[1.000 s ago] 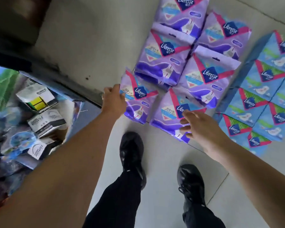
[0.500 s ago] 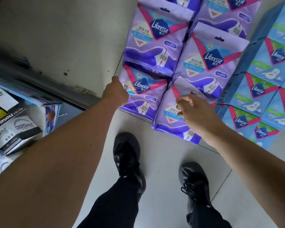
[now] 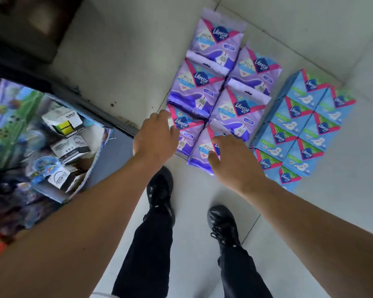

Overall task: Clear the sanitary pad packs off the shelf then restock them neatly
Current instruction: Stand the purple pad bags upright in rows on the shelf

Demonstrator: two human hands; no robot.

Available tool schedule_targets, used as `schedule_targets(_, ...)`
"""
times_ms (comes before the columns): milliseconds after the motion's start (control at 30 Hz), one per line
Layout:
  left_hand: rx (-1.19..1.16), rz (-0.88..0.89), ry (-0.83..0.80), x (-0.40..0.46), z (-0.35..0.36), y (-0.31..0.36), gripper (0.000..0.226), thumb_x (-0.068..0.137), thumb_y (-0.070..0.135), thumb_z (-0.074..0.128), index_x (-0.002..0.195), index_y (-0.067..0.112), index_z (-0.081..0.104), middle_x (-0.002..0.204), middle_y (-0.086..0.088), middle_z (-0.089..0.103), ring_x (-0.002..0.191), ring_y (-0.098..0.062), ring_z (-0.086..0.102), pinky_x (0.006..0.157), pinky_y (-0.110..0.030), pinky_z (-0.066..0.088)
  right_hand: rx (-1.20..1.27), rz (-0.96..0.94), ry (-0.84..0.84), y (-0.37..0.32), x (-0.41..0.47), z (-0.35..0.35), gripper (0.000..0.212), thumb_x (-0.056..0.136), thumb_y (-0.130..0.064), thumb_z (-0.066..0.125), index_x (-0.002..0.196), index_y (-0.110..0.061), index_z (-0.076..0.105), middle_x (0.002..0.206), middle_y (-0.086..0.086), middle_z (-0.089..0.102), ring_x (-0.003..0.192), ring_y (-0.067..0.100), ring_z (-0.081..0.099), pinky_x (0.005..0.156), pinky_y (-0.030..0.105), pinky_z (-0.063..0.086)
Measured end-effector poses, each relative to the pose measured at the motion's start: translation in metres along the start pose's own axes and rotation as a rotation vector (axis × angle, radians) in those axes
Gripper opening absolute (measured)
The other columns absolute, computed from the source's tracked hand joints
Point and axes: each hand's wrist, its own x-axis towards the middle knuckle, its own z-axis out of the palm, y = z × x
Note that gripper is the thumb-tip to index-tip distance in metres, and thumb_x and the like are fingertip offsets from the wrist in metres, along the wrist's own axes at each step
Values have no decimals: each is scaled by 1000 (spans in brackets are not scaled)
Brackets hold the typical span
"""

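Left hand: the left hand (image 3: 154,136) has been moved onto the near-left glossy purple plastic pad pack (image 3: 186,134); grip cannot be told.
Right hand: the right hand (image 3: 233,160) is spread flat, now resting on the neighbouring purple pack (image 3: 202,148).
Packs: laid on the grey floor tiles (image 3: 127,50), left of the blue pad packs (image 3: 299,130).
Meaning: pickup for restocking seems imminent.

Shop floor, restocking aisle. Branded purple pad packs (image 3: 197,87) and blue packs (image 3: 297,125) in multiples on tiled floor (image 3: 125,52); low shelf (image 3: 103,117) holds boxed goods (image 3: 70,145).

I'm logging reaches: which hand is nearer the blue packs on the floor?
Right. The right hand rests on a purple pack just beside the blue packs; the left hand is farther away, beyond the purple packs.
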Motion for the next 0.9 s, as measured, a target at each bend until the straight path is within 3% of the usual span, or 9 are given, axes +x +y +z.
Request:
schedule_targets(200, -109, -73, 251, -105, -112, 42, 30, 95, 34, 46, 124, 26, 51, 123, 0, 55, 112, -25, 54, 86, -41, 47, -150, -336, 105, -65, -70, -89, 44, 94, -32, 48, 135, -17, 47, 128, 6, 54, 117, 31, 49, 89, 44, 46)
schedule_targets(433, -222, -210, 547, -227, -188, 19, 30, 93, 31, 50, 121, 25, 56, 120, 3, 59, 106, -22, 56, 85, -36, 43, -204, -709, 178, -168, -136, -140, 44, 90, -32, 46, 130, -13, 53, 127, 7, 56, 113, 34, 53, 85, 48, 49)
schedule_targets(667, -270, -445, 756, -335, -228, -88, 31, 93, 34, 50, 123, 26, 56, 123, 4, 59, 110, -19, 58, 90, -39, 49, -232, -1021, 227, -287, -198, -103, 40, 88, -29, 50, 124, -11, 56, 119, 9, 60, 104, 36, 57, 75, 44, 51)
schedule_targets(900, -341, -673, 914, -440, -214, -234, 30, 92, 33, 52, 120, 26, 56, 124, 3, 59, 112, -20, 56, 86, -38, 51, -126, -1152, 135, -406, -254, 6, 44, 93, -25, 55, 134, -13, 51, 130, 8, 55, 119, 31, 50, 92, 45, 46)
